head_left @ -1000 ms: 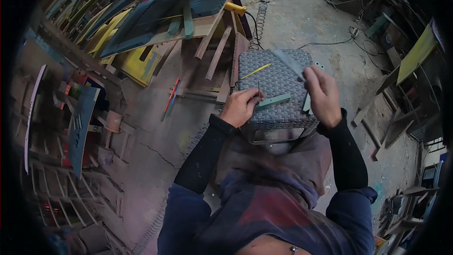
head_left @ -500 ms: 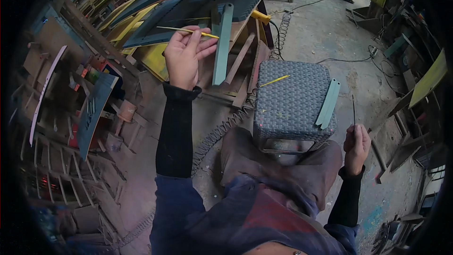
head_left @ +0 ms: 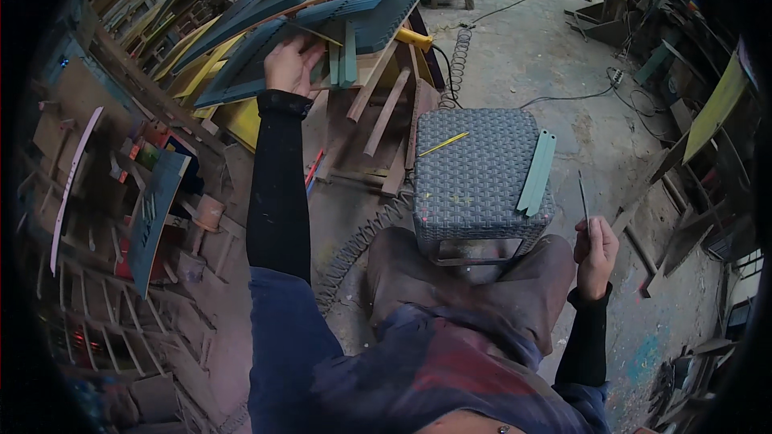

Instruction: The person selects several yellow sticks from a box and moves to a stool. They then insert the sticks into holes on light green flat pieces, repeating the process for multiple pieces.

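Observation:
Over the board table at the upper left, my left hand (head_left: pixel 291 66) reaches out with its fingers apart. A thin stick (head_left: pixel 315 34) with a yellowish end lies just past its fingertips; whether they touch it is unclear. Beside the fingers, grey-green slats (head_left: pixel 348 56) stick out over the table's near edge. My right hand (head_left: pixel 595 253) is closed on a thin grey stick (head_left: pixel 585 197), held upright right of the woven stool (head_left: pixel 474 185). On the stool's right side lie two narrow grey-green slats (head_left: pixel 537 173), side by side. A thin yellow stick (head_left: pixel 444 144) rests near its far left corner.
Blue-grey boards (head_left: pixel 241 68) pile on the table at the upper left. A yellow tool (head_left: pixel 414 38) hangs at its edge, near a coiled hose (head_left: pixel 366 233). A cable (head_left: pixel 563 99) crosses the floor. Wooden pieces (head_left: pixel 667 193) stand along the right.
My left hand has moved away to the table edge with the thin stick, and its fingers have spread. The view has shifted slightly. My right hand keeps its stick beside the stool.

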### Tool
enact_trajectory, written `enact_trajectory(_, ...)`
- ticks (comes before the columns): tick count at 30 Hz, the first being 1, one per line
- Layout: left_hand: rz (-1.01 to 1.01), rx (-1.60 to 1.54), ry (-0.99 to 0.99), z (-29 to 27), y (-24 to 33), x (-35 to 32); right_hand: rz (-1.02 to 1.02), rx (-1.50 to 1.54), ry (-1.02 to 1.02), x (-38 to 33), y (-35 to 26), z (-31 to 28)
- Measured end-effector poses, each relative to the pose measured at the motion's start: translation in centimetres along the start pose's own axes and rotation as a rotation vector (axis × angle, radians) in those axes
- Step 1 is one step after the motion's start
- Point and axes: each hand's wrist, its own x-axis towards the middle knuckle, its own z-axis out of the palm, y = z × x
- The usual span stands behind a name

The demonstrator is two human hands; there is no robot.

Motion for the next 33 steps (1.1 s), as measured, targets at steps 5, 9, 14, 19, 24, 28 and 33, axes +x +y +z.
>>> enact_trajectory(5,0.113,-0.017,0.049,-0.8,1.8,-1.5,0.046,0.045,0.019,-0.4,0.9,-0.6)
enact_trajectory(9,0.585,0.123,0.255,1.4,0.1,-7.2,0.058,0.123,0.039,-0.6,2.0,-0.7)
enact_trajectory(14,0.222,0.379,-0.192,10.3,-8.2,-22.1,0.134,0.051,0.101,-0.3,4.1,-0.8)
enact_trajectory(19,0.271,1.035,-0.533,14.1,-17.4,-28.2,0.107,-0.047,0.075,-0.5,4.7,-0.2)
enact_trajectory(24,0.296,1.168,-0.518,16.3,-19.8,-28.5,0.063,-0.122,0.109,-1.1,6.0,-1.9)
enact_trajectory(28,0.218,1.147,-0.492,16.0,-20.7,-28.4,0.14,-0.054,0.132,-0.8,7.0,-2.6)
enact_trajectory(33,0.288,1.229,-0.448,17.0,-19.9,-28.8,0.112,-0.073,0.096,0.9,7.9,-1.3)
